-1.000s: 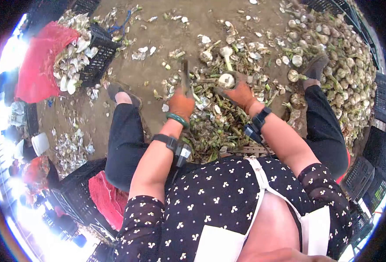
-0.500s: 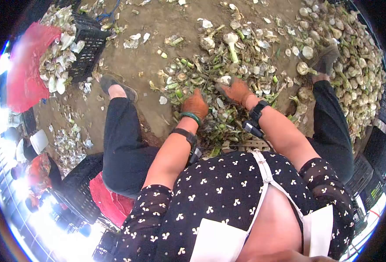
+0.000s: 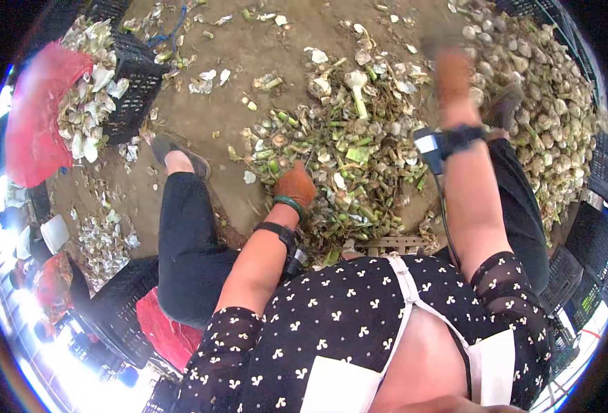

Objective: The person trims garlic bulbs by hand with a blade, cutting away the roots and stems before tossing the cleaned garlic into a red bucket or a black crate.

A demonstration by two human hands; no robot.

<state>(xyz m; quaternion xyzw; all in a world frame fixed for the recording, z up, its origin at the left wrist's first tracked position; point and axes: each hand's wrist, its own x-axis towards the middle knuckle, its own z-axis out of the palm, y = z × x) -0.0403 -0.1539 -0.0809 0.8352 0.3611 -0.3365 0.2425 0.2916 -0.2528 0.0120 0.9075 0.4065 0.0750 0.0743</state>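
The left hand (image 3: 294,187), in an orange glove, is resting low over the near-left side of a heap of cut garlic stems and skins (image 3: 369,155); its fingers are looking curled together, though I cannot tell whether they are pinching anything. A green bracelet (image 3: 289,204) and a black wrist strap (image 3: 276,233) are circling that arm.

The right hand (image 3: 453,72), also gloved in orange, is showing as a blur at the left edge of a large pile of garlic bulbs (image 3: 555,117); I cannot tell whether its fingers are spread, pressed together or pinching a bulb. Another black strap (image 3: 461,140) is encircling this wrist, with a small white-faced device (image 3: 426,144) sitting beside it and a cable hanging down.

Between the hands' reach, 1 white garlic bulb (image 3: 355,80) is lying on the far part of the heap, its green stem pointing towards the person. The 2 dark shoes, left (image 3: 195,160) and right (image 3: 506,107), are standing either side of the heap, the right touching or nearly touching the pile.

Farther left, a black plastic crate (image 3: 137,86) is holding papery white garlic skins (image 3: 89,113), and red mesh cloth (image 3: 46,103) is draping beside them
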